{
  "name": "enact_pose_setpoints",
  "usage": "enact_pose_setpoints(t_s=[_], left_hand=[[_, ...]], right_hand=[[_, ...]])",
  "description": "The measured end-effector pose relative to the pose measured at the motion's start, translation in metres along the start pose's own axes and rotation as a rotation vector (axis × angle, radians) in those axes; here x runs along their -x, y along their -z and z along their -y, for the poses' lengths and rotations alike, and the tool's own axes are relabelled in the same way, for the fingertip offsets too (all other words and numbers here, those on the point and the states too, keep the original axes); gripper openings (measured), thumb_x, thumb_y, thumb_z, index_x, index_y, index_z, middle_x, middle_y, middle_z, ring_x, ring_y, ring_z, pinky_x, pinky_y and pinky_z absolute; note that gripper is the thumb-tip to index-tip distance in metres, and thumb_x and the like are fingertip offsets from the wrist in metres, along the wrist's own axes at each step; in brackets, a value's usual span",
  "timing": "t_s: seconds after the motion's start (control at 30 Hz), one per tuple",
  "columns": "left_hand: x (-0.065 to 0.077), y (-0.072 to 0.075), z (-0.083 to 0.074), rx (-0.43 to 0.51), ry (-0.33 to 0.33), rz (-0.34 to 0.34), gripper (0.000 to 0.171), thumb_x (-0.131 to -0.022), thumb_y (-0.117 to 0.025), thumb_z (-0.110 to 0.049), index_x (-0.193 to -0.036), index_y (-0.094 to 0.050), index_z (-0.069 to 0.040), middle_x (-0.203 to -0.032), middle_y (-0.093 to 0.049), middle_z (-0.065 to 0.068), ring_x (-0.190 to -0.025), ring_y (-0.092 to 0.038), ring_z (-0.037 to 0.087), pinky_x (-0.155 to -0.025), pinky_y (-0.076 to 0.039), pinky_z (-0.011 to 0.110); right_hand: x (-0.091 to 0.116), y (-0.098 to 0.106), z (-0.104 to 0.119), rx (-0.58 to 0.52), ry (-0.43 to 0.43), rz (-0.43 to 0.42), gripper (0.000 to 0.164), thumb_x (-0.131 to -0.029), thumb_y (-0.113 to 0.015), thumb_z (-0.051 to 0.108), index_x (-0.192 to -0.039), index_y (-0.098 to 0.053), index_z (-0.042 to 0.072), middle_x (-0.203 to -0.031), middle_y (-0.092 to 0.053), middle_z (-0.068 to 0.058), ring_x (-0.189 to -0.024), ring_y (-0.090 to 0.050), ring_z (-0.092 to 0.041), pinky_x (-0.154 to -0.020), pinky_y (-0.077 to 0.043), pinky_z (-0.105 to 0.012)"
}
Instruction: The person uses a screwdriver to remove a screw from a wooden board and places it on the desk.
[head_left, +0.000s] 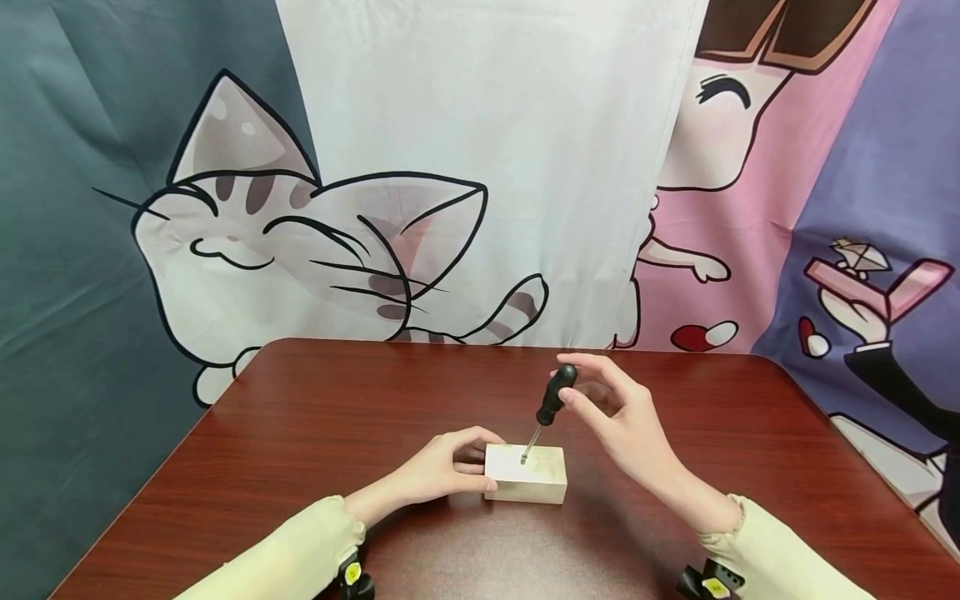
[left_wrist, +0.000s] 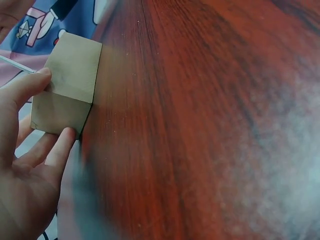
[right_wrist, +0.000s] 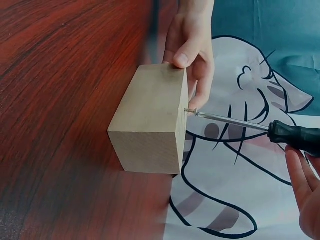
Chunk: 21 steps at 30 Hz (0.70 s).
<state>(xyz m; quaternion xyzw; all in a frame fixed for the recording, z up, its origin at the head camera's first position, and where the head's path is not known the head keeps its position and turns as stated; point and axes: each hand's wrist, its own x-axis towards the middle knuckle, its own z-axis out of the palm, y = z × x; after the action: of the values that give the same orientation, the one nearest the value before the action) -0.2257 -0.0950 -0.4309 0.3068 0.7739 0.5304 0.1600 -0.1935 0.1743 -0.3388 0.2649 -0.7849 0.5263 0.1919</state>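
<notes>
A pale wooden block [head_left: 525, 492] rests on the table, its long side towards me. My left hand [head_left: 441, 468] grips its left end between thumb and fingers, and in the left wrist view the thumb lies along an edge of the block [left_wrist: 75, 67]. A screw [right_wrist: 190, 110] stands partly out of the block's top face. My right hand [head_left: 628, 421] holds a screwdriver by its black handle [head_left: 556, 393], thumb and fingers around the upper part. The screwdriver's metal shaft [right_wrist: 232, 121] slants down to the left, its tip at the screw head.
The reddish-brown wooden table [head_left: 337, 400] extends around the block on all sides. Behind its far edge hangs a cloth backdrop [head_left: 480, 100] with a cartoon cat and figures. A dark wrist device [head_left: 354, 575] sits at the left sleeve, another [head_left: 708, 582] at the right.
</notes>
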Motion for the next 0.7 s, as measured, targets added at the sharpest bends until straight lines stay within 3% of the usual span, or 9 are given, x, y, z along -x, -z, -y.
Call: enact_pose_setpoints(t_s=[0.53, 0.7], left_hand=[[0.0013, -0.0014, 0.0012, 0.011, 0.005, 0.003, 0.047, -0.083, -0.080, -0.014, -0.125, -0.061, -0.016, -0.125, -0.063, 0.012, -0.113, -0.064, 0.019, -0.093, -0.056, 0.024], [0.0030, -0.0022, -0.0007, 0.013, 0.001, 0.003, 0.046, -0.083, -0.080, -0.015, -0.126, -0.061, -0.016, -0.125, -0.063, 0.012, -0.113, -0.064, 0.018, -0.093, -0.056, 0.025]], right_hand=[[0.0027, 0.0002, 0.0002, -0.009, 0.009, 0.000, 0.042, -0.092, -0.068, 0.005, -0.131, -0.059, 0.019, -0.109, -0.073, -0.004, -0.079, -0.072, -0.011, -0.062, -0.049, -0.022], [0.0014, -0.0009, 0.0001, 0.004, -0.017, -0.002, 0.039, -0.093, -0.068, 0.009, -0.130, -0.060, 0.020, -0.108, -0.072, -0.003, -0.083, -0.071, -0.010, -0.069, -0.053, -0.020]])
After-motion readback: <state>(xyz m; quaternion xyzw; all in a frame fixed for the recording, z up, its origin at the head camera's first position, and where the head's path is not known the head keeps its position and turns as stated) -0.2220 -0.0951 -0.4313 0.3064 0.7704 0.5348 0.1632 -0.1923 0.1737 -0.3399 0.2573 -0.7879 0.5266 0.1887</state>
